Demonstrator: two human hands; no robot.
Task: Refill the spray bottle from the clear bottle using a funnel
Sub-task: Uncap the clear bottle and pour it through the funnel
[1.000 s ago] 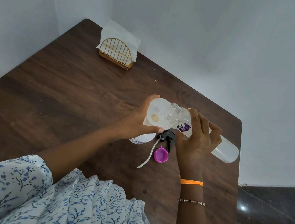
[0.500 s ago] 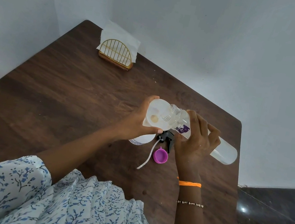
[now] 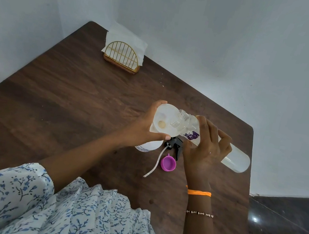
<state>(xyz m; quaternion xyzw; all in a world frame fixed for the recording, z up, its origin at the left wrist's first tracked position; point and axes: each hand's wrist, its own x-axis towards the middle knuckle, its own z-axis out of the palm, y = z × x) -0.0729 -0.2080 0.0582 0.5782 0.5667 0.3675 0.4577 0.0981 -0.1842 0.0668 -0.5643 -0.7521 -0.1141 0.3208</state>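
Seen from above: left hand (image 3: 143,129) curled round the rim of a translucent white funnel (image 3: 164,121), thumb along the near edge, fingers on the far side, gripping it. Funnel seated over the white spray bottle (image 3: 147,146), only the bottle's lower body showing beneath the hand, at 6 o'clock from the funnel. Right hand (image 3: 205,148) wrapped round the clear bottle (image 3: 234,158), fingers curled over its top side, holding it firmly near the purple label (image 3: 192,135). Clear bottle tipped nearly flat, base out toward 4 o'clock, open threaded mouth at 10 o'clock and resting over the funnel's bowl. Whether liquid runs from the mouth cannot be told. Small pale spot at the funnel's bottom. On the dark wooden table (image 3: 70,102), just beside the spray bottle at its 3 o'clock, the black trigger sprayer head (image 3: 174,143) lying loose, its white dip tube (image 3: 155,162) trailing toward 7 o'clock. Purple cap (image 3: 168,163) at 6 o'clock from the sprayer head, open side up, touching neither bottle. Orange band (image 3: 198,192) and beaded bracelet (image 3: 199,213) on the right wrist. Far off at 11 o'clock, near the table's corner, a gold wire napkin holder (image 3: 122,56) with white napkins. Blue floral sleeve (image 3: 4,189) at the lower left.
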